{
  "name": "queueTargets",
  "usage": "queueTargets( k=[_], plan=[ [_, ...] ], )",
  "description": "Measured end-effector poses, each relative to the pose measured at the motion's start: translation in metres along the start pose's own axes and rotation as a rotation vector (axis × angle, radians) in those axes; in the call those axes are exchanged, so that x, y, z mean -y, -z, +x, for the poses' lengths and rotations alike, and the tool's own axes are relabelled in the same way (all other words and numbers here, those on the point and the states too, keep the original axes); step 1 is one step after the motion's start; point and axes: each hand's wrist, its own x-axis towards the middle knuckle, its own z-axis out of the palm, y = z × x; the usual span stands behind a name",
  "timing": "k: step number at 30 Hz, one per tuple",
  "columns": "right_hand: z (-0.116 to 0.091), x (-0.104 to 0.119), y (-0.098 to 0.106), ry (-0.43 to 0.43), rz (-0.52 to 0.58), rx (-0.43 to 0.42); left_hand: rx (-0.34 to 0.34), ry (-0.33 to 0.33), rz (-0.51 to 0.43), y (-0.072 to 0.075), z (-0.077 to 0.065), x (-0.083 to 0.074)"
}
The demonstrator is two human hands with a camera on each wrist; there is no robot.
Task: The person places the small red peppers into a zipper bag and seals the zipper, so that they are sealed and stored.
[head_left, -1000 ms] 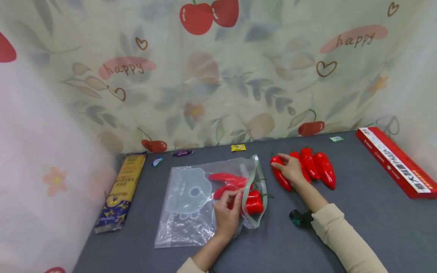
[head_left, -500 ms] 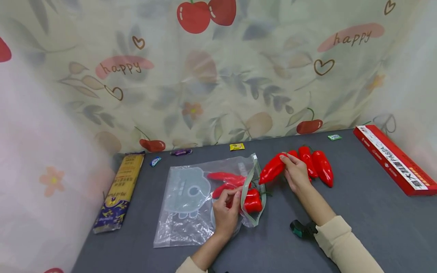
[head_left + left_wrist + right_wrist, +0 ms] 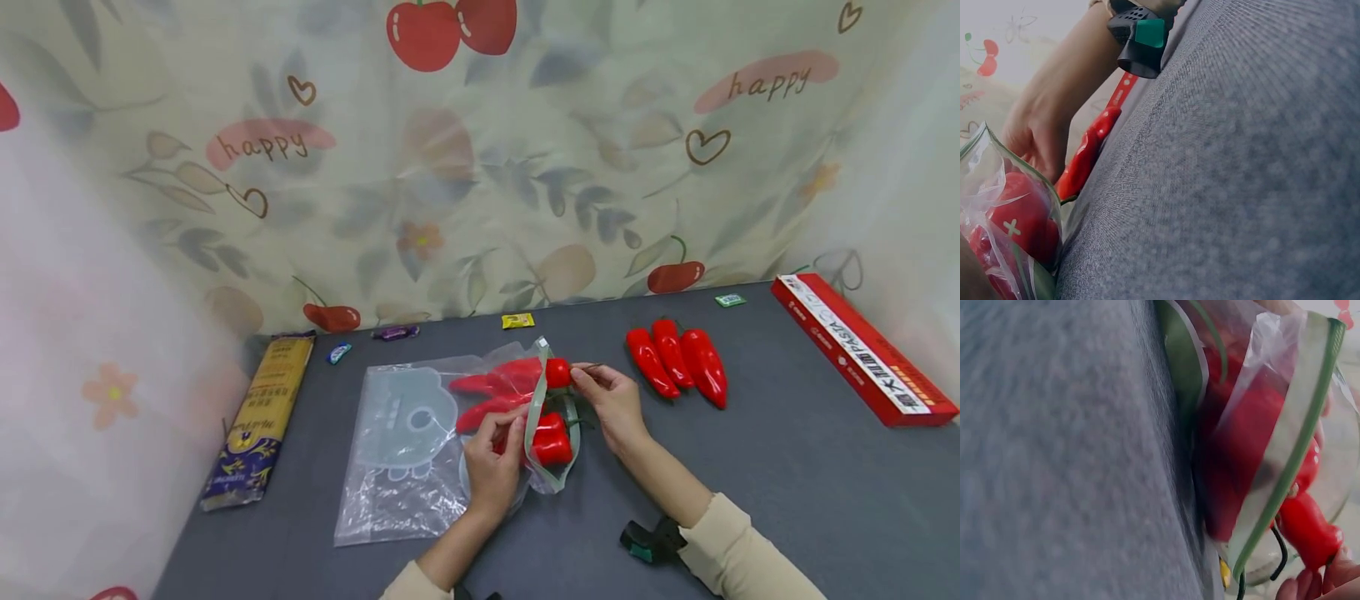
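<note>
A clear zip bag [image 3: 408, 500] with a green-edged mouth lies on the dark table, its mouth facing right. My left hand [image 3: 489, 471] pinches the bag near that mouth and keeps it spread. Several red peppers [image 3: 552, 442] show inside, some with green stems poking out. With thumb and fingers, my right hand [image 3: 617, 408] pinches another red pepper [image 3: 558, 373] by its stem end. Most of this pepper is inside the bag, seen through the plastic; its thick end protrudes. In the right wrist view the held pepper [image 3: 1313, 534] hangs at the fingertips beside the green rim [image 3: 1291, 456].
Three red peppers [image 3: 677, 358] lie right of the bag. A red pasta box [image 3: 862, 350] is at the far right, a yellow and purple pasta packet [image 3: 258, 421] at the left. Small wrapped candies, such as the yellow one [image 3: 517, 321], line the back near the curtain [image 3: 480, 208].
My right hand picked up a red pepper from the group on the right, carried it left and slid it tip first into the bag's mouth. The left hand stays on the bag.
</note>
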Motion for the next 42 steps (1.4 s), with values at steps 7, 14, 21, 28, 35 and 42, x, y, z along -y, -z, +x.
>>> queueTargets(
  k=[7, 14, 21, 28, 35, 42],
  plan=[
    [0.001, -0.006, -0.006, 0.032, -0.353, 0.192, 0.016, -0.028, -0.022, 0.000, 0.000, 0.001],
    [0.011, -0.001, 0.015, 0.024, -0.303, 0.198, 0.015, -0.027, -0.014, -0.002, 0.000, 0.000],
    [0.033, 0.016, 0.045, 0.110, -0.123, 0.055, 0.017, -0.023, 0.022, -0.001, 0.000, -0.001],
    [0.068, 0.025, 0.073, 0.130, -0.380, -0.116, 0.019, -0.020, 0.029, -0.001, -0.001, -0.001],
    [0.076, 0.024, 0.076, 0.159, -0.736, -0.056, 0.022, 0.001, 0.040, -0.002, -0.001, 0.000],
    [0.078, 0.009, 0.071, 0.144, -0.828, -0.052, 0.014, -0.006, 0.034, -0.001, 0.000, -0.001]
  ],
)
